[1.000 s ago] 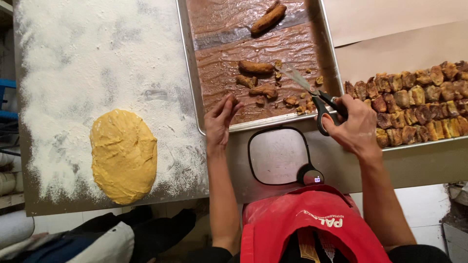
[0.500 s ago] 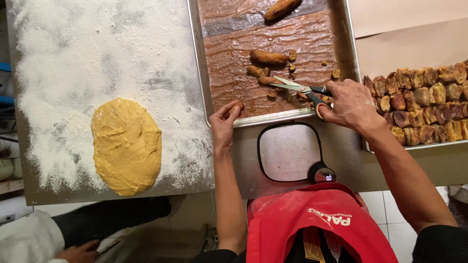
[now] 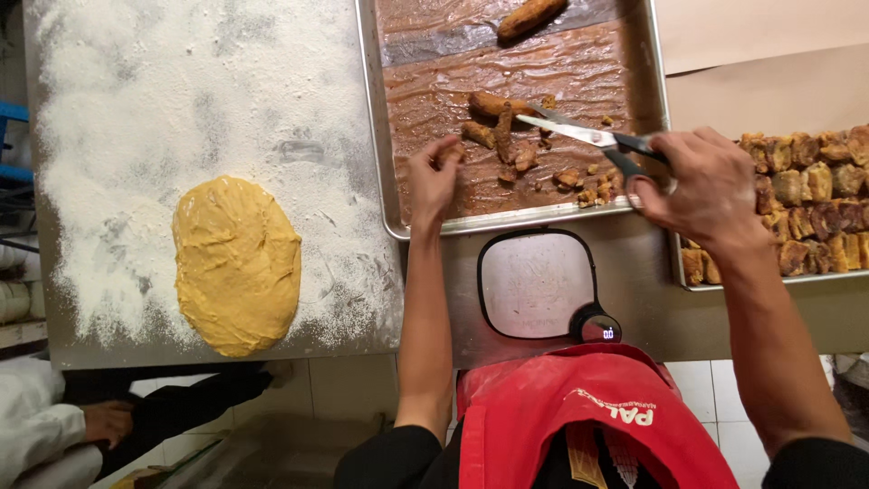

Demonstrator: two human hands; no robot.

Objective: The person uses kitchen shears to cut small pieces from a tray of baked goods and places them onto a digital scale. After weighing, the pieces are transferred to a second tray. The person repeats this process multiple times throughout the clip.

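My right hand (image 3: 699,186) grips black-handled scissors (image 3: 593,139) whose blades point left over a metal tray (image 3: 385,172) lined with brown syrupy paper. My left hand (image 3: 433,177) rests inside the tray's near left part, fingertips pinched on a small brown piece. Several cut brown pieces (image 3: 534,163) lie just right of that hand, under the scissor blades. One whole brown fried roll (image 3: 531,16) lies at the far end of the tray.
A yellow oval of dough (image 3: 237,263) lies on a floured steel table (image 3: 136,109). A small kitchen scale (image 3: 536,285) sits by the near edge. A second tray (image 3: 797,276) at the right holds rows of cut pieces. Another person's hand (image 3: 109,421) shows at lower left.
My left hand moved from the tray's near edge up into the tray onto a piece. The scissors shifted left over the cut pieces, and the view drew closer.
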